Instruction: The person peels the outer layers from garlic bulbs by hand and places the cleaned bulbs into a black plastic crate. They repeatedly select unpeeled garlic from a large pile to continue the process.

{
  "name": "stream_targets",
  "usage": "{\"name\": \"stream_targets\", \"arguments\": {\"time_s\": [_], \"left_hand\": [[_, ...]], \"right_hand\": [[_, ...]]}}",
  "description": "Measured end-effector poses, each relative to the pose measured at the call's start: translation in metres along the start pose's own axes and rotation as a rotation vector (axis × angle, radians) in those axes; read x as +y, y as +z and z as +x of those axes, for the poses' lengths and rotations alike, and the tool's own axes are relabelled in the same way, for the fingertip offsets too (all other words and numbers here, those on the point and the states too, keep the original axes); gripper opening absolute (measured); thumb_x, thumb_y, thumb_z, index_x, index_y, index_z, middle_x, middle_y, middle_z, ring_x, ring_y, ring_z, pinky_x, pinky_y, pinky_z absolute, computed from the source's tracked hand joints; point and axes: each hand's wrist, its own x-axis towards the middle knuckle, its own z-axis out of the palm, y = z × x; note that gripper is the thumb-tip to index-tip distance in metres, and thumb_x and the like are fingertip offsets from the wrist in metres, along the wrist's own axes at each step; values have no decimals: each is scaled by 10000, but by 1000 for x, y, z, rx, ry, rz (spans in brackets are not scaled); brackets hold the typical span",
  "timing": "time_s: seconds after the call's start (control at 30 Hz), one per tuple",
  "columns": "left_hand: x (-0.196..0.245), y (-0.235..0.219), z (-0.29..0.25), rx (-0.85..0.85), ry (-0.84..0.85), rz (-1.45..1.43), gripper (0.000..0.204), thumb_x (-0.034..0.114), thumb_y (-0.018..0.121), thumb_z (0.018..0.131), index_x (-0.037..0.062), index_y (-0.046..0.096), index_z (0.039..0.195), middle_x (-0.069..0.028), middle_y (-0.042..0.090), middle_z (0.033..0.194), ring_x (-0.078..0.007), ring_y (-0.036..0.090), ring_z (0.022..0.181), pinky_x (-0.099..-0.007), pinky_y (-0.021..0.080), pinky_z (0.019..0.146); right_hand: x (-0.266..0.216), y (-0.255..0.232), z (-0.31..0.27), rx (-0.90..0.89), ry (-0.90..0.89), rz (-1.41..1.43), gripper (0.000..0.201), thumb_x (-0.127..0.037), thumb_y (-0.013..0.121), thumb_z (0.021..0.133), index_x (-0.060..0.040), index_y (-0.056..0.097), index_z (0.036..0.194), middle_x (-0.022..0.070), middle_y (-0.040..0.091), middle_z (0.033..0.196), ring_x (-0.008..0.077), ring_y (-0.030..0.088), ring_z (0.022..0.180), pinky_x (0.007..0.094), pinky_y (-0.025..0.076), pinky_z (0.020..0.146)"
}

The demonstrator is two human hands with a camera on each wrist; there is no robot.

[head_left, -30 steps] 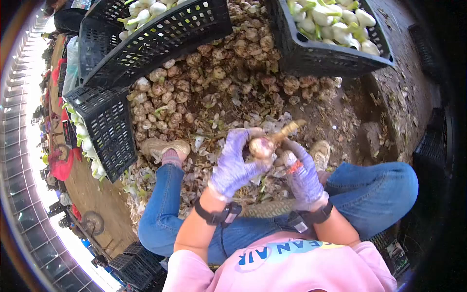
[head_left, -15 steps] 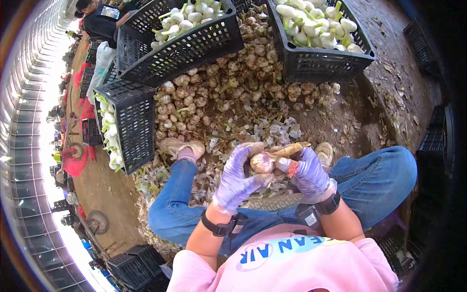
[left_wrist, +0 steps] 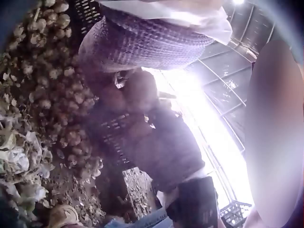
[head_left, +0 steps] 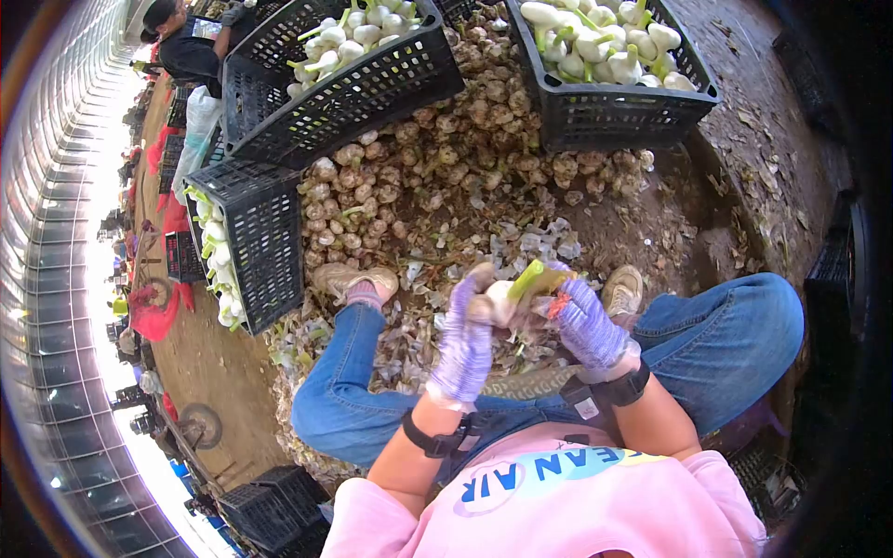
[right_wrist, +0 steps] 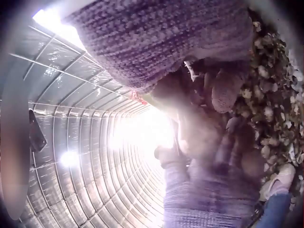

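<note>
In the head view, the left hand [head_left: 467, 325], in a purple knit glove, grips a garlic bulb [head_left: 501, 299] between thumb and fingers. The bulb looks white, and its green stem [head_left: 528, 277] points up and to the right. Close against the stem is the right hand [head_left: 588, 324], gloved alike with an orange band on one finger. Its curled fingers pinch brownish outer skin [head_left: 553, 281] beside the stem. Both wrist views show the gloved hands meeting closely, dark and blurred, with the bulb largely hidden there.
Black crates of white garlic stand ahead, a left one [head_left: 349, 102] and a right one [head_left: 633, 112], with a tilted crate [head_left: 256, 237] nearer. Unpeeled garlic [head_left: 358, 200] is heaped between them. Peeled skins [head_left: 535, 244] litter the ground around the shoes. Another person [head_left: 191, 51] sits far left.
The bulb's brown skin and dry stalk have given way to a white surface and a green stem. The left hand has turned more upright; the right fingers have drawn skin down along the stem.
</note>
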Motion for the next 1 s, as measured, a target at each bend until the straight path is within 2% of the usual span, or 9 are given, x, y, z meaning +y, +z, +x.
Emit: {"name": "stream_targets", "arguments": {"time_s": [0.03, 0.1, 0.17, 0.3, 0.43, 0.5, 0.83, 0.9, 1.0], "left_hand": [[-2, -1, -1, 2, -3, 0, 589, 560, 466, 865, 68, 485, 1187, -56, 597, 929, -147, 582, 803, -257, 490, 646], [6, 1, -4, -99, 111, -252, 520, 472, 504, 879, 64, 458, 1198, -95, 592, 997, -185, 593, 891, -289, 514, 712], [19, -2, -5, -129, -26, -309, 525, 454, 533, 868, 49, 457, 1194, -99, 593, 1009, -195, 591, 927, -318, 511, 758], [20, -11, 1, -269, 3, -447, 548, 378, 602, 848, -25, 458, 1189, -108, 585, 1076, -199, 580, 981, -307, 465, 862], [31, -18, -1, -67, 75, 106, 312, 115, 656, 817, -27, 558, 1078, -104, 582, 1105, -178, 566, 992, -292, 446, 871], [36, -21, 1, -61, 314, 135, 232, 77, 648, 812, 3, 599, 1027, -73, 613, 1025, -138, 576, 918, -260, 466, 820], [31, -6, 8, -185, 297, -582, 116, 40, 709, 709, 68, 608, 760, -66, 601, 976, -121, 577, 654, -158, 377, 398], [24, -10, 12, -249, 154, -676, 156, 146, 724, 747, 84, 599, 817, -54, 581, 948, -222, 575, 948, -311, 519, 783], [16, -9, 21, -381, 376, -873, 151, 163, 689, 777, 88, 598, 873, -32, 590, 967, -245, 559, 1005, -421, 519, 835]], "right_hand": [[4, -3, -1, -43, 12, -87, 343, -182, 601, 838, -24, 525, 1133, 42, 590, 961, 145, 572, 860, 268, 463, 777], [-24, 10, -8, -75, 261, 790, 450, -322, 625, 814, -9, 530, 1123, 90, 599, 1009, 207, 588, 926, 345, 467, 836], [-26, 10, -5, -57, 287, 811, 457, -325, 621, 813, 2, 526, 1118, 102, 599, 1011, 223, 590, 925, 379, 457, 865], [-29, 13, -4, -23, 118, 736, 421, -295, 601, 823, 2, 524, 1112, 97, 607, 984, 202, 604, 881, 357, 483, 815], [-37, 10, -3, -39, 177, 86, 348, -238, 564, 840, -6, 525, 1097, 77, 610, 918, 182, 616, 828, 292, 516, 689], [-38, 8, 1, -85, 264, 715, 308, -201, 548, 841, -7, 533, 1080, 86, 610, 917, 208, 620, 850, 323, 527, 718], [-51, 16, -1, 261, -103, 872, 312, -174, 497, 876, 39, 503, 1104, 188, 569, 1096, 282, 579, 1003, 428, 493, 879], [-54, 11, 2, 268, -341, 818, 358, -213, 538, 876, 43, 483, 1121, 193, 559, 1110, 273, 570, 1020, 401, 493, 893], [-78, -26, 11, 530, -472, 797, 418, -216, 540, 895, 43, 425, 1202, 209, 523, 1155, 289, 534, 1060, 367, 490, 909]]}}
